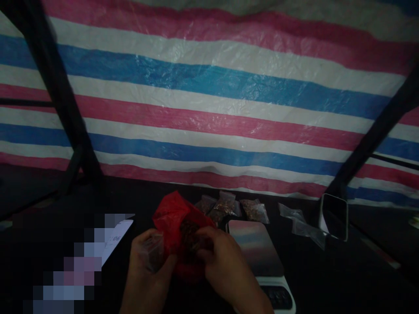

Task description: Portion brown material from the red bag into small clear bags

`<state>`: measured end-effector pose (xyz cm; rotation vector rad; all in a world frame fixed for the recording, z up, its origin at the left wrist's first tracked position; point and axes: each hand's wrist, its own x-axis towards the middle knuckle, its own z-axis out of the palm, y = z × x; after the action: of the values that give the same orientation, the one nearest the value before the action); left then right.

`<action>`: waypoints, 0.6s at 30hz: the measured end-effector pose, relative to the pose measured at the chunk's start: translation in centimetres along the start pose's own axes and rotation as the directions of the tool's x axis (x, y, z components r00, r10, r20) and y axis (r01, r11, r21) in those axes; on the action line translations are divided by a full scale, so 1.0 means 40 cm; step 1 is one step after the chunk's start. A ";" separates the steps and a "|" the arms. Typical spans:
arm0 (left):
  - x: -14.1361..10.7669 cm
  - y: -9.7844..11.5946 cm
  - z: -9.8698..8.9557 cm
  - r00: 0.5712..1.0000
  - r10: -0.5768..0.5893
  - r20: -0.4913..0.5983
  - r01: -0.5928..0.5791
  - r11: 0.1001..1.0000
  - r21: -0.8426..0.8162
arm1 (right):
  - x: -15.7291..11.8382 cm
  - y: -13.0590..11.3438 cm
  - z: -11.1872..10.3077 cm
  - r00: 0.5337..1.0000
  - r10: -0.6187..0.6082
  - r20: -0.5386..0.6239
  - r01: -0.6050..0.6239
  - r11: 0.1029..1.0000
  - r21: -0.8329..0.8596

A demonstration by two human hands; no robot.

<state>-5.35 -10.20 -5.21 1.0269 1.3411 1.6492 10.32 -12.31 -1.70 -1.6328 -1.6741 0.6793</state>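
Observation:
A red plastic bag [170, 213] stands with its mouth open, dark brown dried pieces [188, 230] showing inside. My left hand [144, 272] is closed on a small clear plastic bag [153, 249], its thumb and fingertips beside the red bag's near edge. At the mouth of the red bag, my right hand [225, 261] has its fingers curled in a pinch against the brown pieces. How much it grips is hidden by the fingers and the dim light. To the right, partly behind my right forearm, lies a digital scale [257, 248] with a shiny plate.
Several filled clear packets [253, 210] lie behind the scale. Flat clear bags [304, 224] rest to the right, near a pale-rimmed rectangular object [335, 218]. A phone-like bright screen [118, 237], partly blurred out, is at left. Striped sheeting [209, 117] hangs behind the dark table.

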 end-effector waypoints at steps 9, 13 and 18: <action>-0.012 -0.023 -0.033 0.953 -0.015 0.304 -0.021 0.993 0.116 | -0.011 -0.071 -0.018 0.981 -0.195 0.011 0.190 0.966 0.176; -0.009 -0.040 -0.050 0.939 -0.010 0.344 -0.006 0.999 0.047 | -0.020 -0.122 -0.003 0.954 -0.268 0.132 0.274 0.961 -0.027; -0.003 -0.027 -0.051 0.935 -0.058 0.349 0.077 0.996 -0.041 | -0.014 -0.146 0.010 0.934 -0.295 0.203 0.338 0.914 -0.226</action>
<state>-7.10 -10.89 -6.55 1.1644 1.0784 1.3675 6.33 -13.25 2.51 -1.4518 -2.1663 0.4564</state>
